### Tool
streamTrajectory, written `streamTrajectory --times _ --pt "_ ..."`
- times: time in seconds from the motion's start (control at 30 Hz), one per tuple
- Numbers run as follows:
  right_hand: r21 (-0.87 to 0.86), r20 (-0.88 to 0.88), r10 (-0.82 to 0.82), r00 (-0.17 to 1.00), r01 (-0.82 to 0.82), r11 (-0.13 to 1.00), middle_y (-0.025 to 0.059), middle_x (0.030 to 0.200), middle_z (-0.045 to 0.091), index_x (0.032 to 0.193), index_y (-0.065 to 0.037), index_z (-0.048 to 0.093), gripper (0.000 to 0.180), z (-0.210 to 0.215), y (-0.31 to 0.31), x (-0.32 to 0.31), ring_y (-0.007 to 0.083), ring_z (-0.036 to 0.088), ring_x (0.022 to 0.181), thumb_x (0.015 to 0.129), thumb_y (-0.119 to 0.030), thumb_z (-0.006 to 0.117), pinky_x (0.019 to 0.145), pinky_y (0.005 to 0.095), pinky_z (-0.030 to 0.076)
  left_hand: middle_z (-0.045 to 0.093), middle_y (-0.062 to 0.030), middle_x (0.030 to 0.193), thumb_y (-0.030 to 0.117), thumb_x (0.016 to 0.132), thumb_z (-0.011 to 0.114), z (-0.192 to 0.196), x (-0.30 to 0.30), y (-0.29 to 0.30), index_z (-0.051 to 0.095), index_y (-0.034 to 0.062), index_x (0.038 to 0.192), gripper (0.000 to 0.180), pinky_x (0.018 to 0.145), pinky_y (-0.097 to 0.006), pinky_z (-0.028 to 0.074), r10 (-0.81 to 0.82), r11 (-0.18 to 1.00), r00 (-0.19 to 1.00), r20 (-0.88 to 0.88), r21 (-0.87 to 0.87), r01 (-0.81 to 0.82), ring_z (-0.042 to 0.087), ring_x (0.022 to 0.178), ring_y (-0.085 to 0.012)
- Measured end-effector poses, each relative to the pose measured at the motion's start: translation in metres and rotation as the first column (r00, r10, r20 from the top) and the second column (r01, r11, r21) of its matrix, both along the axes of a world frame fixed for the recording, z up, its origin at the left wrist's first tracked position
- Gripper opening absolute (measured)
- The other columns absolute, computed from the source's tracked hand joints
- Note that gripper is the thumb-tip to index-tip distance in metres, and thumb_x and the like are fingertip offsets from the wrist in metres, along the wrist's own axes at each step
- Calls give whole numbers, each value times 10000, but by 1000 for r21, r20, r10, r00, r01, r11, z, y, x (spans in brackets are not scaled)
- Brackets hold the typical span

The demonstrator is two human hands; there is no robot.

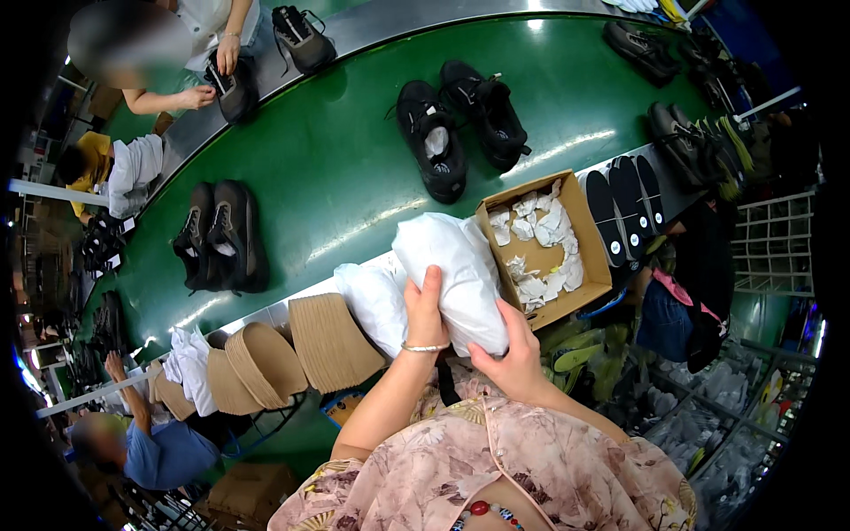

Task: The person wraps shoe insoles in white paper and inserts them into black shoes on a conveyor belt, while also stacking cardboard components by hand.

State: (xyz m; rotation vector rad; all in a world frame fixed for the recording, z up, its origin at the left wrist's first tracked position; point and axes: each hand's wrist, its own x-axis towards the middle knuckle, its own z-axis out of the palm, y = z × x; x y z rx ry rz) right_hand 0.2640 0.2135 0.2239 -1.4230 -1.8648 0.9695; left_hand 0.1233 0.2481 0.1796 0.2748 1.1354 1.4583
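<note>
A bulky white paper bundle [452, 274] is between my two hands, in front of my chest; what is inside it, if anything, does not show. My left hand [425, 310], with a bangle at the wrist, is closed on its left side, the fingers partly hidden. My right hand [515, 354] grips its lower right corner, thumb in front. Close by on the left lies more white paper [370, 301]. Touching or nearly touching the bundle on the right is an open cardboard box [553, 310] with crumpled white paper scraps inside.
Pairs of dark shoes [217, 234] and black shoes [431, 142] stand on the green conveyor belt [336, 168]. Brown curved cardboard stacks [332, 341] line the near edge on the left. Black insoles [624, 208] lie right of the box. Across the belt, a person's hands [199, 96] handle a shoe.
</note>
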Motion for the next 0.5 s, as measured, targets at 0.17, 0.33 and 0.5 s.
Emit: streamTrajectory --times 0.17,0.33,0.5 --pt "-67 -178 -65 982 54 996 198 994 596 1183 43 456 598 9 40 -17 288 603 899 680 -133 727 781 347 483 598 -160 1033 518 832 552 -9 -17 46 473 -9 1158 625 838 -362 497 -150 989 901 407 45 144 601 931 -256" --pt "-308 -359 -192 913 78 948 115 1036 562 1180 29 430 556 -3 92 -8 170 551 930 732 -124 723 812 301 462 615 -140 875 430 789 644 11 -6 104 533 -45 1025 541 705 -361 521 -39 993 971 238 -95 63 623 771 -236" --pt "-375 -516 -448 730 278 884 136 1096 500 1229 20 348 666 -4 103 -13 177 509 985 718 -115 753 853 296 436 606 -137 891 405 791 655 1 20 132 537 -78 1025 549 689 -349 510 86 993 982 166 -93 -72 608 763 -215"
